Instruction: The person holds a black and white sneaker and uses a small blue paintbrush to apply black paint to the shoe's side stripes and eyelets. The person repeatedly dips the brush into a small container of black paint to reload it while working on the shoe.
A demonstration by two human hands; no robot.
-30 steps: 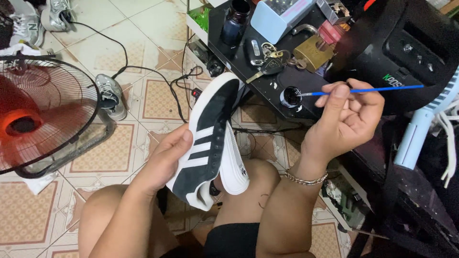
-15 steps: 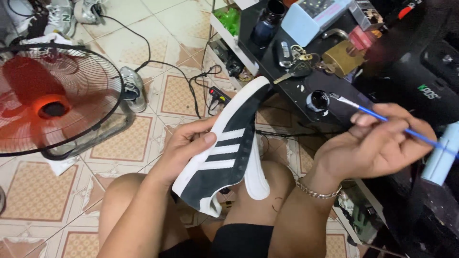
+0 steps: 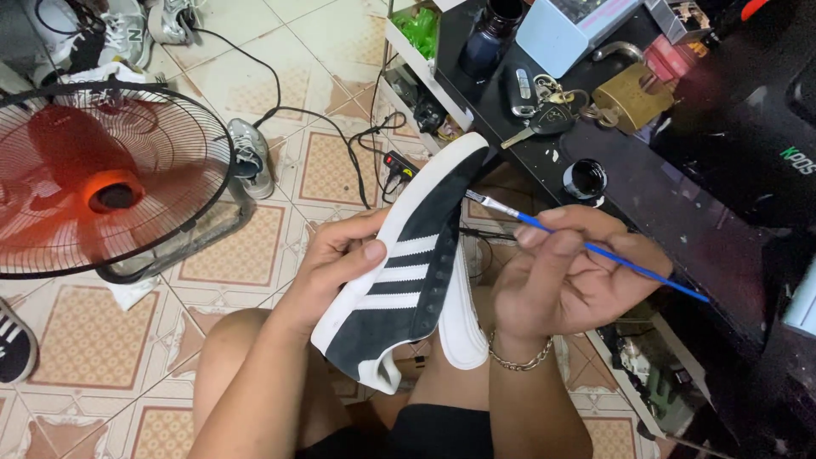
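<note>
Your left hand (image 3: 344, 259) grips the dark striped sneaker (image 3: 408, 272) over your knees. Your right hand (image 3: 565, 285) pinches the blue paintbrush (image 3: 595, 251), bristles at the shoe's side. Paint pot (image 3: 585, 178) sits open on the bench (image 3: 680, 212). Touch-up looks unfinished.

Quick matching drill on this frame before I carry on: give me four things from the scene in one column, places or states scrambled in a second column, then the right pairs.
Things
1. dark suede sneaker with three white stripes
2. thin blue-handled paintbrush
3. small round pot of black paint
4. orange-bladed floor fan in a black wire cage

Places or states
A. stands on the tiled floor, blades blurred
B. sits open on the black tabletop
C. pinched in the right hand, bristles near the shoe's toe
D. gripped by the left hand above the knees

Pairs: 1-D, 2-C, 3-B, 4-A
</note>
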